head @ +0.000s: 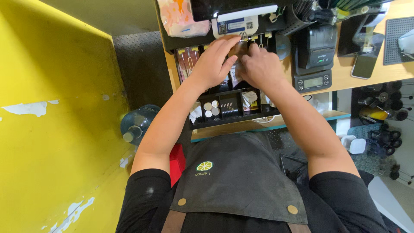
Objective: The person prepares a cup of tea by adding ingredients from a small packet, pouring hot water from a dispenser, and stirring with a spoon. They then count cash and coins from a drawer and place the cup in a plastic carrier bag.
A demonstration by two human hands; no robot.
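An open black cash drawer (228, 118) sits below the wooden counter, with coins (211, 108) in its front trays and banknotes (188, 64) under metal clips at the back. My left hand (213, 62) and my right hand (258, 67) are close together over the note compartments. Both pinch a brownish banknote (238, 49) between the fingers. The notes beneath my hands are mostly hidden.
A small receipt printer (317, 49) and a digital scale (312, 81) stand on the counter at right, with a phone (364, 64) beyond. A yellow wall (51, 108) runs along the left. A blue water jug (136, 125) stands on the floor.
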